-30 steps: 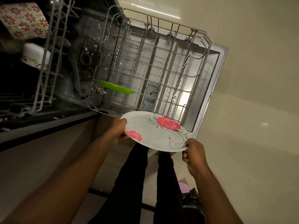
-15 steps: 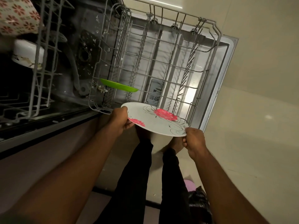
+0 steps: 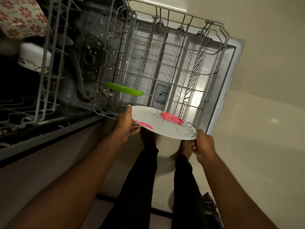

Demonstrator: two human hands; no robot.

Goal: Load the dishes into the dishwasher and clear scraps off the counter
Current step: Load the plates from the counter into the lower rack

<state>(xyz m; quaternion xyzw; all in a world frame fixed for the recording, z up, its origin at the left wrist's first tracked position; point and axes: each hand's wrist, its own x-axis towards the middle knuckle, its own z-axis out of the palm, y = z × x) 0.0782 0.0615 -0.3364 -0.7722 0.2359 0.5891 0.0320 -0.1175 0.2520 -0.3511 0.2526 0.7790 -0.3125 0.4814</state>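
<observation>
I hold a white plate with pink flowers (image 3: pixel 163 123) by both edges, just at the near rim of the pulled-out lower dishwasher rack (image 3: pixel 165 66). My left hand (image 3: pixel 126 124) grips its left edge with the thumb on top. My right hand (image 3: pixel 202 144) pinches its right edge. The plate is tilted, its far side raised over the rack's front wire. A green plate (image 3: pixel 125 90) stands on edge in the rack's near left tines.
The open dishwasher door (image 3: pixel 231 76) lies under the rack. The upper rack (image 3: pixel 46 63) at left holds a flowered mug (image 3: pixel 21 17) and a white bowl (image 3: pixel 34 58). Food bits dot the tub floor (image 3: pixel 92 60). My legs stand below on the pale floor (image 3: pixel 264 129).
Both hands carried the plate forward and slightly up, toward the rack's near rim, and it tilted flatter to my view. The grip on both edges stayed the same.
</observation>
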